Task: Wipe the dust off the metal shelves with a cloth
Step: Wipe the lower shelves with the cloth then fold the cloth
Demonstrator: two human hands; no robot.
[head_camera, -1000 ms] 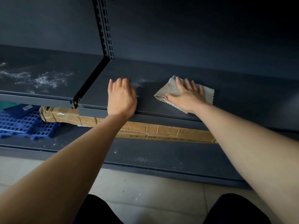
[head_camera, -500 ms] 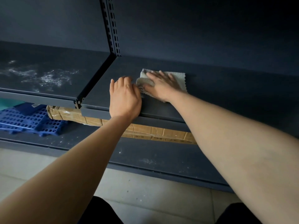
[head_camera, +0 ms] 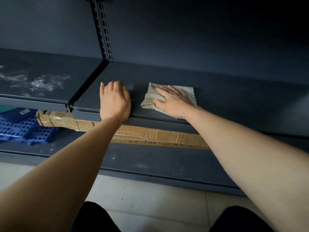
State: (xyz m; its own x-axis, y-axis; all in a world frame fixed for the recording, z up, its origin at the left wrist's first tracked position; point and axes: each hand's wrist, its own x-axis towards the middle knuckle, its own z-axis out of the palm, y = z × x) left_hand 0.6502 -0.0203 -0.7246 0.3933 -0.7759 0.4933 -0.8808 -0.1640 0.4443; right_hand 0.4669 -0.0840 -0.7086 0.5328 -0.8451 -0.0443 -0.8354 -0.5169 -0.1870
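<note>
A dark grey metal shelf (head_camera: 234, 97) runs across the view at mid height. On it lies a beige cloth (head_camera: 150, 99) with pinked edges, bunched at its left side. My right hand (head_camera: 173, 101) presses flat on the cloth, fingers spread and pointing left. My left hand (head_camera: 114, 101) rests palm down on the shelf's front edge, a short gap to the left of the cloth, holding nothing. A faint smear of white dust (head_camera: 131, 87) shows between my hands. The neighbouring shelf section (head_camera: 41, 76) on the left carries a patch of white dust (head_camera: 40, 83).
A slotted upright post (head_camera: 104, 30) divides the two shelf sections. Below, on the bottom shelf (head_camera: 167, 158), lie a long taped cardboard box (head_camera: 150, 134) and blue perforated plastic panels (head_camera: 20, 128). Pale tiled floor (head_camera: 150, 198) lies in front, with my dark-clad knees at the bottom.
My right hand slid the cloth left until it met my left hand, then back right, opening a gap. My left hand stayed on the shelf edge.
</note>
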